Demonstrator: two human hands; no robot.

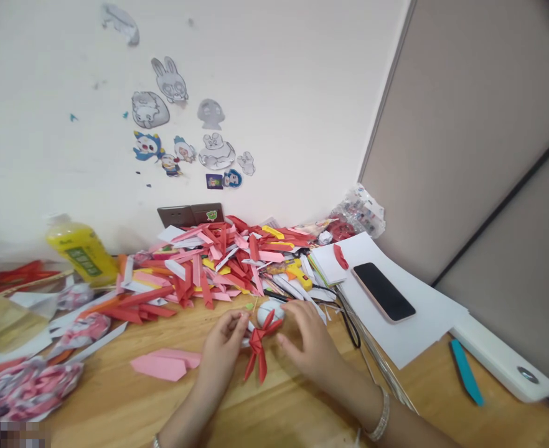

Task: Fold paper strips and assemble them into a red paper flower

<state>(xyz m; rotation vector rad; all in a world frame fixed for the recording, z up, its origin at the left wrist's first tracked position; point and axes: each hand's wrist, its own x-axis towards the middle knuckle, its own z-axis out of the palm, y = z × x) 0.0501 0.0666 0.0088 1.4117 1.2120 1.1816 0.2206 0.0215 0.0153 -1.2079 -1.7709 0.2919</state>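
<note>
A red folded-paper piece (257, 343) with several pointed arms is between my hands, just above the wooden table (302, 414). My left hand (225, 342) has thumb and forefinger pinched at its left side, where a bit of white shows by the fingertips. On the other side, my right hand (312, 342) curves with thumb and fingers apart. Its fingertips come close to a red tip; whether they touch, I cannot tell. Behind the red piece sits a round whitish object (271, 309), partly hidden. Pink folded paper (165, 364) lies left of my left hand.
A heap of folded paper strips (209, 258) lies along the wall, with a yellow glue gun (299, 274) at its right. A yellow bottle (83, 252) stands left. Rightward are a phone (384, 291) on white sheets, a white bar-shaped device (505, 361) and a teal strip (467, 372).
</note>
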